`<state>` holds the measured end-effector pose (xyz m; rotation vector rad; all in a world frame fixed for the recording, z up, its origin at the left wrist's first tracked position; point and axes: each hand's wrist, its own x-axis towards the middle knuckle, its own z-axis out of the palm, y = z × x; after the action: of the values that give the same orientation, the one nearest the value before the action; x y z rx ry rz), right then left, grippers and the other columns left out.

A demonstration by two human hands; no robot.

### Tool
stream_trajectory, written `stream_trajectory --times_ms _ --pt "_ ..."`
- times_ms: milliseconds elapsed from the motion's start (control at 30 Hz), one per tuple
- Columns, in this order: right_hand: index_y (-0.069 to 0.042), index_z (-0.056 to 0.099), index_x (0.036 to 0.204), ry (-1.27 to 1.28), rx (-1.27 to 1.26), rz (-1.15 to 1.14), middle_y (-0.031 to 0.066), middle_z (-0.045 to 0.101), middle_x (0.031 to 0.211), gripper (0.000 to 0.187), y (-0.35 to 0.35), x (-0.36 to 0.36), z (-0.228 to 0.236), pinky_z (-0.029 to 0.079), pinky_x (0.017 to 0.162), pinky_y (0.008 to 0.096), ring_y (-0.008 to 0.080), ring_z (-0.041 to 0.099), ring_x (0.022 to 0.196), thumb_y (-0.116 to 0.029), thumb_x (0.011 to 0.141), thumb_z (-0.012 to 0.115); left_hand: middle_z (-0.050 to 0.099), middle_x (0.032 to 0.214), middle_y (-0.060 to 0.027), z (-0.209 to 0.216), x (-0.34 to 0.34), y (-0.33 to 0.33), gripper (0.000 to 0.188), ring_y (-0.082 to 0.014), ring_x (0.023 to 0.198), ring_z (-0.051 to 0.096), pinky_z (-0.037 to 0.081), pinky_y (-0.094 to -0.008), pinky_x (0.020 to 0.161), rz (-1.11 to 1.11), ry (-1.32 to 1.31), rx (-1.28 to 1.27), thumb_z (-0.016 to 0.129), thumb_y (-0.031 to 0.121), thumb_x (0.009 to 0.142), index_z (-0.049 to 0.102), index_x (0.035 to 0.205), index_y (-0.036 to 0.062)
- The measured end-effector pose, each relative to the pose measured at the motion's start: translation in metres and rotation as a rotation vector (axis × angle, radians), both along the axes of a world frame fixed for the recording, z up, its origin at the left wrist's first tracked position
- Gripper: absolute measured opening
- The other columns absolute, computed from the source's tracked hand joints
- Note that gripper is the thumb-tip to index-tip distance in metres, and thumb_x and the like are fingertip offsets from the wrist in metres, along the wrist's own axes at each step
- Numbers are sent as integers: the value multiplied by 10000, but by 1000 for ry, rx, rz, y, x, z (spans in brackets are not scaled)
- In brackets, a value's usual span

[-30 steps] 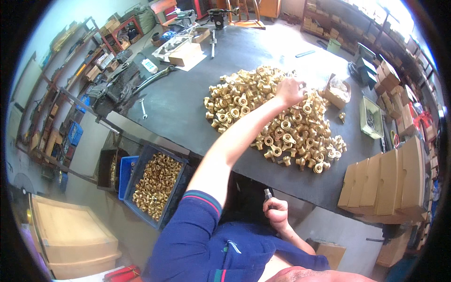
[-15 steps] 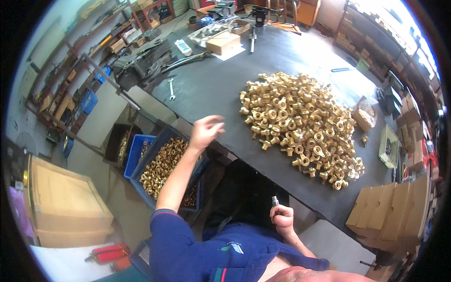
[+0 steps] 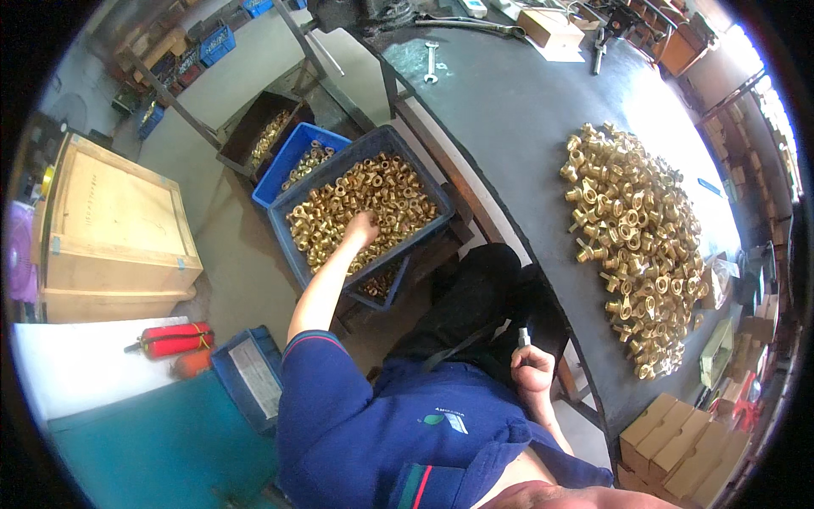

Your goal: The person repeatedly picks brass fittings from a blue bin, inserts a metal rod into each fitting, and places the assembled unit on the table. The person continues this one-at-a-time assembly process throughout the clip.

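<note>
My left hand [image 3: 363, 229] reaches down into a dark blue plastic bin [image 3: 287, 248] filled with small brass fittings [image 3: 348, 193]. Its fingers are bent together against the fittings, and their tips are hidden, so what they hold cannot be made out. Close to my lap, my right hand [image 3: 532, 368] is closed around a short silver metal cylinder [image 3: 523, 337] whose end sticks up above the fist. A big heap of brass fittings with ring-shaped ends [image 3: 640, 246] lies on the dark workbench [image 3: 500, 110] to the right.
Beside the bin are a bright blue crate [image 3: 270, 182] and a dark box [image 3: 233, 153], both holding metal parts. A wrench [image 3: 431, 64] lies on the bench's far side. Cardboard boxes [image 3: 678, 441] stand at right, a wooden crate [image 3: 119, 220] and red extinguisher [image 3: 174, 339] at left.
My left hand has gone from above the bench edge down into the bin of fittings. My view has swung left. The right hand keeps its hold on the silver cylinder.
</note>
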<state>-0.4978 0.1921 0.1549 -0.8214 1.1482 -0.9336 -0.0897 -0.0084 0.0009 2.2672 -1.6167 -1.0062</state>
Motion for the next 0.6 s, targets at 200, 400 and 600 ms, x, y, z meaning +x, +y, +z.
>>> stream_trajectory --times_ms 200,400,600 --pt "6 556 626 82 1 -5 36 563 666 162 0 -2 -2 337 581 212 101 477 621 27 510 445 608 1022 -179 -23 -13 -40 298 -335 945 584 467 -427 794 9 -176 -88 558 105 720 601 1011 65" --pt "-2 572 646 186 -59 -14 15 564 659 136 -6 -1 2 362 598 218 90 483 627 -1 546 480 628 922 -109 -44 -35 -70 141 -250 805 630 495 -407 644 -424 -675 -328 556 73 751 599 883 97" --pt "-3 564 658 173 -19 -42 -20 545 656 129 -6 3 15 355 604 208 71 474 649 34 576 471 642 890 -32 -57 -42 -87 139 -198 876 620 483 -367 698 -812 -791 -189 635 143 702 648 841 144"
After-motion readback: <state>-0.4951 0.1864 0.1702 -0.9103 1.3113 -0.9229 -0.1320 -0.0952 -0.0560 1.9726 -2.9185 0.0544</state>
